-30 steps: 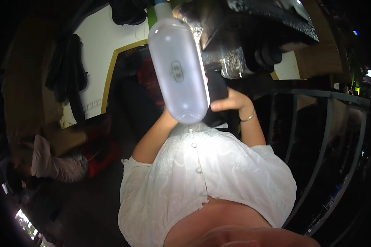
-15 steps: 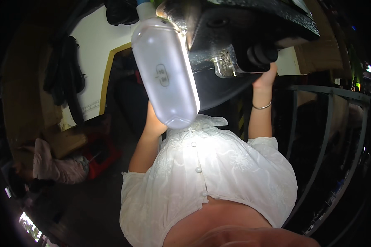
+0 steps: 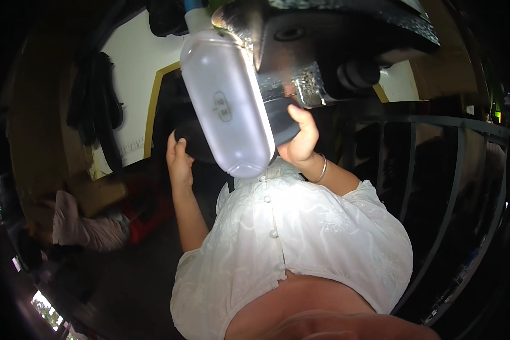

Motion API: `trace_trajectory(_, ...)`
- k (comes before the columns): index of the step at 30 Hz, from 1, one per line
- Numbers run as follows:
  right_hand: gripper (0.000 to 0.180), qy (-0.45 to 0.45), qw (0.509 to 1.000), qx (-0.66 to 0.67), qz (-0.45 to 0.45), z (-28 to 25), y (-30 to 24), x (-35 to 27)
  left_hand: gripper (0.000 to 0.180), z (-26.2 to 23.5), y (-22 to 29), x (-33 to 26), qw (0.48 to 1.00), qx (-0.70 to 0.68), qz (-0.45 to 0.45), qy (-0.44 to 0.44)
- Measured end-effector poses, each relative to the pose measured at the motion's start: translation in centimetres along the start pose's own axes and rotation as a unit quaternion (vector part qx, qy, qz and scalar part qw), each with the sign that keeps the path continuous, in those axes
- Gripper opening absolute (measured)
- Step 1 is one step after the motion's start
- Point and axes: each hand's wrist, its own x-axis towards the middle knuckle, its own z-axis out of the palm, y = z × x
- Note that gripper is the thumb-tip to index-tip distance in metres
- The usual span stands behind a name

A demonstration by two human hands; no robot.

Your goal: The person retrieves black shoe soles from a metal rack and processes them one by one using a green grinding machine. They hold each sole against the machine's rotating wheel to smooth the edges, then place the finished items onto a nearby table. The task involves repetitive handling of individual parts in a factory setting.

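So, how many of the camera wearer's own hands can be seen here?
2: the left hand, left of the pale capsule-shaped lamp, and the right hand, right of it, holding a dark curved piece. Some fingers are hidden.

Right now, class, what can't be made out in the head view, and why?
- Head view: whether the dark piece in the right hand joins the dark shape at the left hand; the pale lamp covers the space between.
- Head view: the black machine's top, cut off by the upper edge.
- Head view: what the dark things at left are; too dim.
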Motion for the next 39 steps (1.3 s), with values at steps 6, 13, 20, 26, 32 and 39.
trace_trajectory(6,0.022,-0.092,0.979,-0.167,0.078,-0.5,-3.3,1.7,0.039,0.2,-7.6,1.3,0.953,0.223,0.003,-0.205)
trace_trajectory(13,0.035,-0.182,0.857,-0.482,0.004,0.0,-5.4,3.1,0.034,8.2,-12.0,-2.8,0.805,0.357,0.139,-0.453)
trace_trajectory(20,0.026,-0.034,0.707,-0.681,-0.191,-1.0,-11.7,4.7,0.054,11.0,-7.8,-2.8,0.876,0.308,0.138,-0.344)
trace_trajectory(26,0.027,0.157,0.735,-0.430,-0.501,-4.2,-17.9,10.4,0.040,6.5,-7.7,0.3,0.906,0.286,0.030,-0.310)
trace_trajectory(32,0.045,0.123,0.913,-0.207,-0.329,-6.6,-15.8,17.7,0.032,2.3,-3.7,2.5,0.910,0.322,0.247,-0.085)
trace_trajectory(39,0.047,0.139,0.912,-0.311,-0.230,-17.6,-8.6,17.6,0.046,-9.2,5.1,6.4,0.662,0.519,0.314,0.439)
